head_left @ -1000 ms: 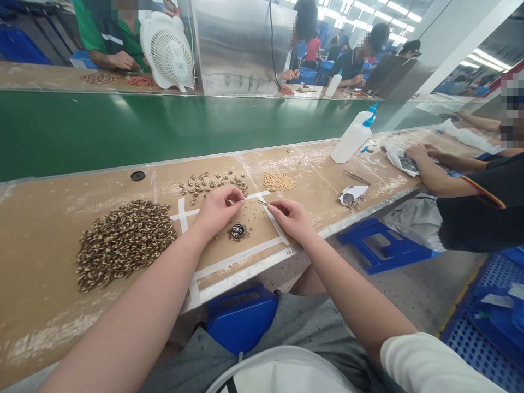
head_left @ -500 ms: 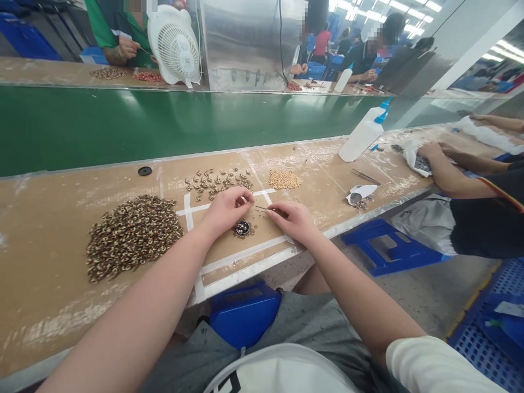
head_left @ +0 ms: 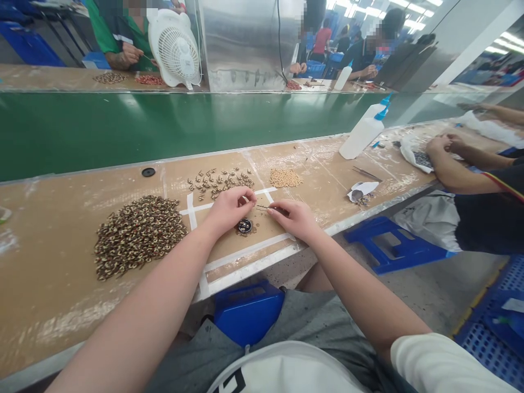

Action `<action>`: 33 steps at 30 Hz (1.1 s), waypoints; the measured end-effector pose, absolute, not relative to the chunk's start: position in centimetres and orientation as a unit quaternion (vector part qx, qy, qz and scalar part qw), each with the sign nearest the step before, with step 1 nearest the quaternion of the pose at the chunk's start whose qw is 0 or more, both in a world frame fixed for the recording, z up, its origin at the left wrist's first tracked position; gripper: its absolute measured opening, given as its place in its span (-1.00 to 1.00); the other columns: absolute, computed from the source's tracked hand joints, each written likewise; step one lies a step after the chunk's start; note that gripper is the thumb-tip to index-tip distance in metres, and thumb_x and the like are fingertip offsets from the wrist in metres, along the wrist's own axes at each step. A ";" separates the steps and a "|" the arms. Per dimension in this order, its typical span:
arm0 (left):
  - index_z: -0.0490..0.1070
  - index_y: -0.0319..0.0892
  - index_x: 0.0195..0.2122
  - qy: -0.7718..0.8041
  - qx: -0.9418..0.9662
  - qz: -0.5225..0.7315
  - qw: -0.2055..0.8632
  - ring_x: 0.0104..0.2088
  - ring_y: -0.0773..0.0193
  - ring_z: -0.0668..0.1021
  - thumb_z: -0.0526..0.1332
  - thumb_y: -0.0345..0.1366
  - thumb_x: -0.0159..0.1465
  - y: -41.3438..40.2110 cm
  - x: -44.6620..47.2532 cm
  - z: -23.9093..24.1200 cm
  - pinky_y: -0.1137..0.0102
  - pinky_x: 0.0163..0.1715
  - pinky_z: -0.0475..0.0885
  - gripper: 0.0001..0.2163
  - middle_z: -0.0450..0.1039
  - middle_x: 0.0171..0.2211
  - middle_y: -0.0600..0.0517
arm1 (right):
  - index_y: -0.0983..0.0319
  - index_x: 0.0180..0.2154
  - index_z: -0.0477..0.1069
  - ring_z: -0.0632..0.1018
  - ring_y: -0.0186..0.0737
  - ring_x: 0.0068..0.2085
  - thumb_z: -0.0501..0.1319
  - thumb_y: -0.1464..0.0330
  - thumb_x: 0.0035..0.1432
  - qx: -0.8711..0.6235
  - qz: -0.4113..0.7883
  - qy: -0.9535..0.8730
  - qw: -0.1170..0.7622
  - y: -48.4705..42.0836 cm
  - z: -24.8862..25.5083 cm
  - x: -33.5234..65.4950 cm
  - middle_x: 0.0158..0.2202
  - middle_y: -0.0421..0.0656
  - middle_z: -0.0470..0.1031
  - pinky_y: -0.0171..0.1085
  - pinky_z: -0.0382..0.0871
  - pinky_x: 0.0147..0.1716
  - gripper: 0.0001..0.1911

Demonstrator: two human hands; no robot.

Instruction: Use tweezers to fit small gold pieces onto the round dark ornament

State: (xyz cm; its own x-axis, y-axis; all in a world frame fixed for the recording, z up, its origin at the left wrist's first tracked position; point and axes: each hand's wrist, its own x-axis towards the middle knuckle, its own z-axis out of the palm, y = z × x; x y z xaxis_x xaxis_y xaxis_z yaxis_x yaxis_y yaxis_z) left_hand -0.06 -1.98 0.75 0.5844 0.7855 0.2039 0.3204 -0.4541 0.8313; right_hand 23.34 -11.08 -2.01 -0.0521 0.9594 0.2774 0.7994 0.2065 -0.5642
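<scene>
My right hand (head_left: 293, 217) is closed around thin metal tweezers (head_left: 262, 207), whose tips point left toward my other hand. My left hand (head_left: 234, 208) is closed in a pinch; whatever lies between its fingertips is too small to name. Just below the left fingers sits a small round black dish (head_left: 244, 226) with shiny bits in it, on a stained patch of the table. Behind my hands are scattered small metallic pieces (head_left: 219, 182) and a heap of tan beads (head_left: 285, 177). A big pile of small brown-and-cream parts (head_left: 139, 236) lies left of my left forearm.
White tape strips (head_left: 249, 252) mark the brown tabletop. A black disc (head_left: 148, 172) lies at the back left. White bottles with blue nozzles (head_left: 361, 139), another pair of tweezers (head_left: 367, 173) and a co-worker's hands (head_left: 444, 144) are to the right. A green belt (head_left: 164, 125) runs behind.
My hands keep nearly the same pose, fingertips close to the tweezers' tips. The view has shifted slightly. At the right, the co-worker's hands have lifted away from the white bag.
</scene>
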 end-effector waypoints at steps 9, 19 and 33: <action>0.59 -0.09 -0.26 0.375 0.773 0.335 0.386 -0.31 0.24 0.59 0.32 -0.29 0.31 -1.5 -0.4 0.6 0.29 -0.19 0.53 -0.95 0.63 -0.29 0.05 | 0.08 -0.09 0.67 0.67 -0.07 -0.20 0.27 0.10 0.44 -0.622 0.144 -0.701 0.319 -11.1 -2.1 23.4 -0.14 -0.14 0.74 -0.12 0.46 -0.19 -0.74; 0.56 -0.08 -0.14 0.367 0.755 0.364 0.404 -0.20 0.22 0.64 0.33 -0.28 0.35 -1.2 -0.2 0.3 0.31 -0.17 0.56 -0.91 0.65 -0.17 0.02 | 0.10 -0.07 0.67 0.68 -0.07 -0.17 0.25 0.11 0.45 -0.623 0.147 -0.703 0.309 -11.2 -1.9 23.4 -0.11 -0.12 0.74 -0.13 0.48 -0.17 -0.72; 0.67 -0.12 -0.17 0.326 0.753 0.390 0.418 -0.17 0.21 0.64 0.38 -0.39 0.29 -0.9 -0.1 0.3 0.29 -0.12 0.56 -0.88 0.67 -0.17 -0.02 | 0.14 -0.10 0.69 0.71 -0.01 -0.14 0.23 0.10 0.43 -0.638 0.162 -0.645 0.389 -11.1 -1.9 23.6 -0.14 -0.08 0.75 -0.10 0.53 -0.11 -0.67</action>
